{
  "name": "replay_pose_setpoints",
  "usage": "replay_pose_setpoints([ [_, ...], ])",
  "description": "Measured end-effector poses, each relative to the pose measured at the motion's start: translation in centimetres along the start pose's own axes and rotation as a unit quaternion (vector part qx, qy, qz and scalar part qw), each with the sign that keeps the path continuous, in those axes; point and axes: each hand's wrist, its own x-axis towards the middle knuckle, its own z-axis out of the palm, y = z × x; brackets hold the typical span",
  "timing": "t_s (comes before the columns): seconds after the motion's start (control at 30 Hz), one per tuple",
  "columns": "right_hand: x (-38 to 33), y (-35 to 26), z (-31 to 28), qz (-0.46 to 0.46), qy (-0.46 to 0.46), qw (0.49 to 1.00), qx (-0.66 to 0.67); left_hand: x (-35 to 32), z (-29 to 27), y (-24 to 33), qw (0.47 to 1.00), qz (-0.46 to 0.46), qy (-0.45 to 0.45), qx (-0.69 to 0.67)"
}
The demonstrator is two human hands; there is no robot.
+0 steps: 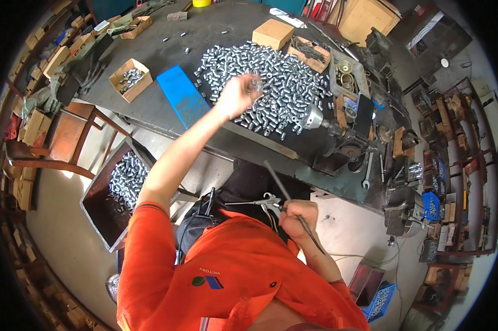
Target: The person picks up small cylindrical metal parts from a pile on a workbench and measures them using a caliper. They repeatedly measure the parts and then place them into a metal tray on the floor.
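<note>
My left hand (237,97) is over the near left side of a broad pile of short silvery metal sleeves (282,83). Its fingers are curled in, somewhat blurred, around a small shiny piece that looks like one of those sleeves. Close to my body, below the table edge, my right hand (300,217) is closed around a long thin metal rod (278,181), which slants up to the left and runs back along my forearm. A silvery air blow gun (270,205) is beside that fist, nozzle to the left; whether the fingers also hold it is hidden.
The dark workbench (144,47) carries a blue flat box (181,95), a small carton of sleeves (130,80) and a chuck (313,117) at the right. A bin (103,207) holds more sleeves at lower left, near a wooden chair (67,135). A wrench (367,172) is at the right.
</note>
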Motion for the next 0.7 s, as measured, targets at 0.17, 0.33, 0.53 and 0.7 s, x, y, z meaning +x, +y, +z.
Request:
replay_pose_setpoints([
  [0.17, -0.7, 1.2, 0.7, 0.042, 0.001, 0.999, -0.014, 3.3, -4.2, 4.3, 0.986, 0.051, 0.075, -0.143],
  [0.33, -0.5, 1.1, 1.3, -0.010, -0.017, 0.997, -0.074, -6.6, -10.4, 1.6, 0.991, -0.049, 0.110, -0.055],
  [0.53, -1.4, 2.0, 2.6, 0.073, -0.038, 0.996, 0.029, -22.3, -20.2, -8.5, 0.951, -0.191, 0.243, 0.026],
  [0.7, -0.2, 1.6, 3.9, 0.074, -0.064, 0.990, 0.102, -32.7, -22.4, -16.8, 0.893, -0.302, 0.162, 0.292],
])
